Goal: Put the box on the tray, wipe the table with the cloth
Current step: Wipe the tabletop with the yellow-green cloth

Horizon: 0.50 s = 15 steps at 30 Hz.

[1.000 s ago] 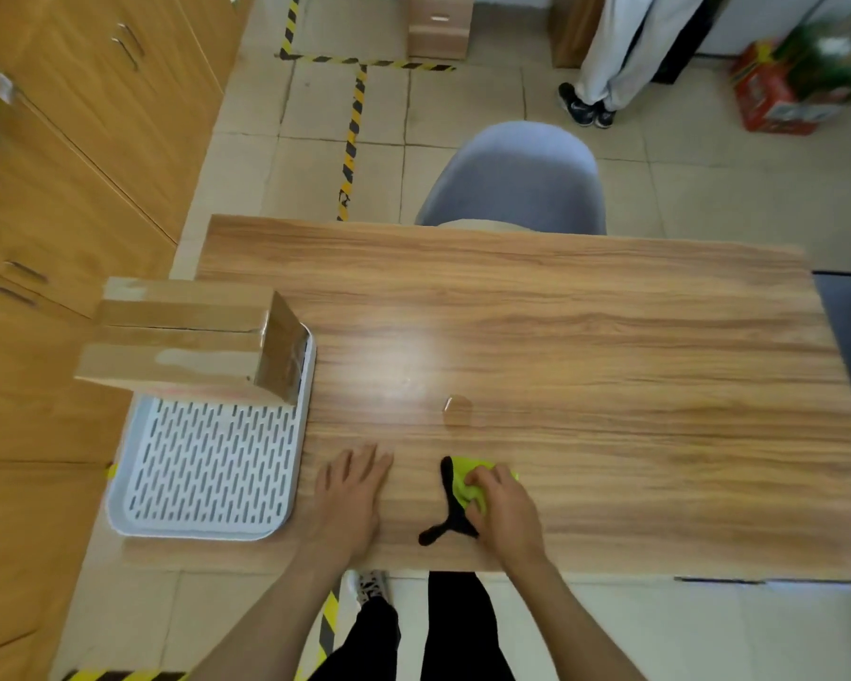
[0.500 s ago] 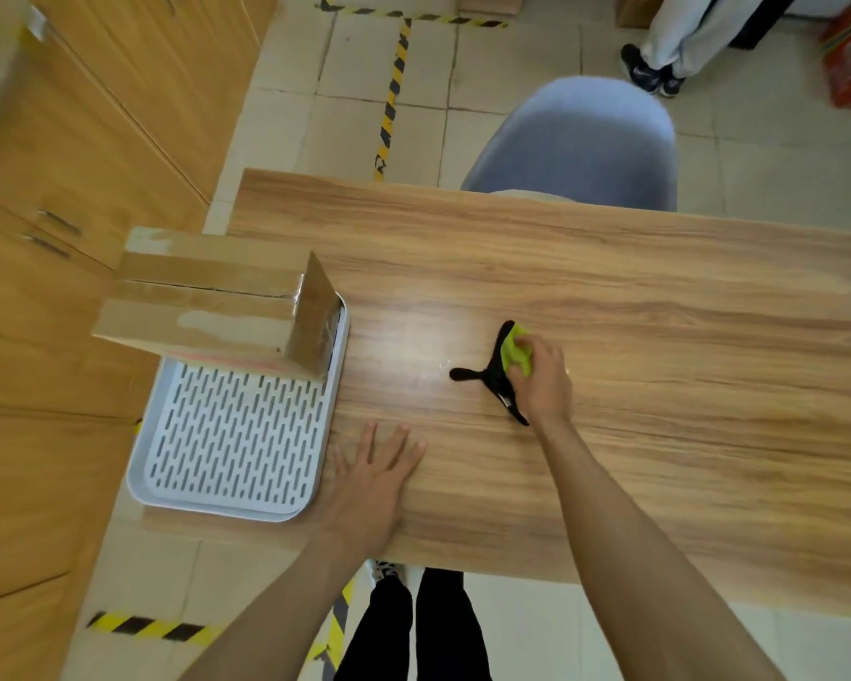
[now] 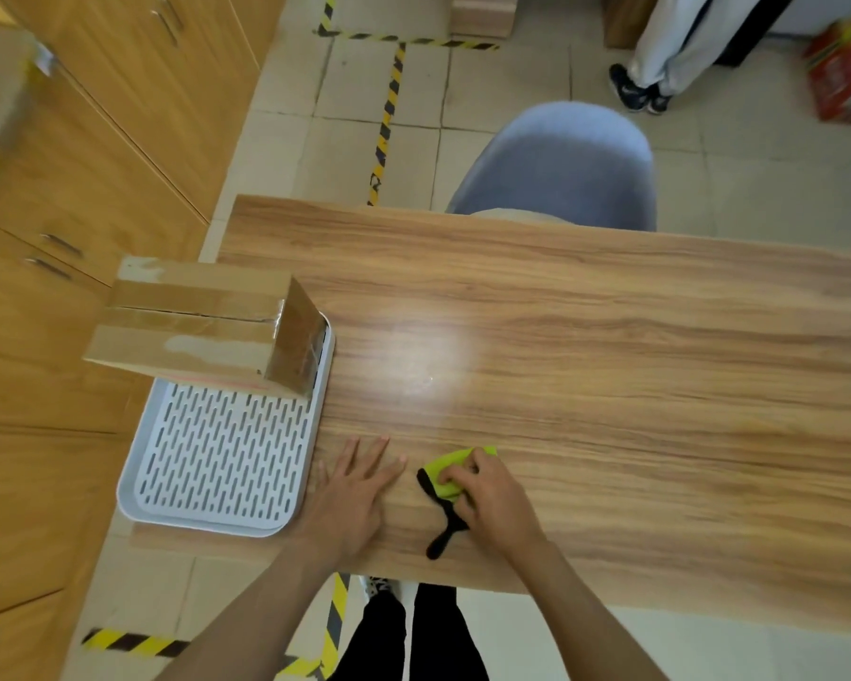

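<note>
A taped cardboard box (image 3: 202,324) rests on the far end of the white slotted tray (image 3: 227,459) at the table's left edge. My right hand (image 3: 487,493) is shut on a yellow-green cloth (image 3: 450,471) with a black edge strip, pressing it on the wooden table (image 3: 610,385) near the front edge. Just to the left of the cloth, my left hand (image 3: 352,489) lies flat on the tabletop with its fingers spread, between the tray and the cloth.
A grey chair (image 3: 561,164) is tucked in at the table's far side. Wooden cabinets (image 3: 70,164) run along the left. A person's legs (image 3: 659,51) stand at the back, near a red box (image 3: 843,81). Striped tape marks the floor.
My right hand has pulled the cloth from the table's middle back to the front edge, after pushing it out from there. The left hand stays flat; box and tray are unmoved.
</note>
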Each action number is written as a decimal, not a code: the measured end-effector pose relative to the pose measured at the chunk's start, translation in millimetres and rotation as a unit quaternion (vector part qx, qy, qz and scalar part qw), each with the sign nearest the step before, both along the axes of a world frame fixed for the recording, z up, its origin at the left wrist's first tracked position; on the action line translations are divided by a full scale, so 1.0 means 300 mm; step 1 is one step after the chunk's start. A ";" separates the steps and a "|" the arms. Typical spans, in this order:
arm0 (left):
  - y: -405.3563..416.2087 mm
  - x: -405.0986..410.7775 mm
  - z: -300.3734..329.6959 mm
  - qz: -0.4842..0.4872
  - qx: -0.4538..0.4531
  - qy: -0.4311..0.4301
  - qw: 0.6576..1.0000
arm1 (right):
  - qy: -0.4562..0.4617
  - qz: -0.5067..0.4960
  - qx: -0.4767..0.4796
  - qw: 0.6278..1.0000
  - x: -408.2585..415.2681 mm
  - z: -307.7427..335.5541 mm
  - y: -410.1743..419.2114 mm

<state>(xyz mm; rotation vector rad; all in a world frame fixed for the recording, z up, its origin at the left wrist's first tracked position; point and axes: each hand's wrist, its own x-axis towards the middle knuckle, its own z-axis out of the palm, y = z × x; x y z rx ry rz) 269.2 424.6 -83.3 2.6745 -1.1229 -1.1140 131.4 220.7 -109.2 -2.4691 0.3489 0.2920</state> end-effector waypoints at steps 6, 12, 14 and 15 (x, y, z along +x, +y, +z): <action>-0.002 0.014 -0.017 0.007 0.003 0.016 1.000 | -0.045 -0.118 -0.024 0.992 0.269 -0.042 -0.234; 0.001 0.030 -0.025 0.017 0.000 0.057 0.998 | -0.073 -0.239 -0.040 0.967 0.497 -0.046 -0.310; 0.002 0.036 -0.022 0.019 0.002 0.070 0.997 | -0.074 -0.224 -0.033 0.971 0.485 -0.045 -0.281; 0.000 0.039 -0.016 0.018 0.008 0.074 0.997 | -0.069 -0.206 -0.026 0.976 0.465 -0.042 -0.253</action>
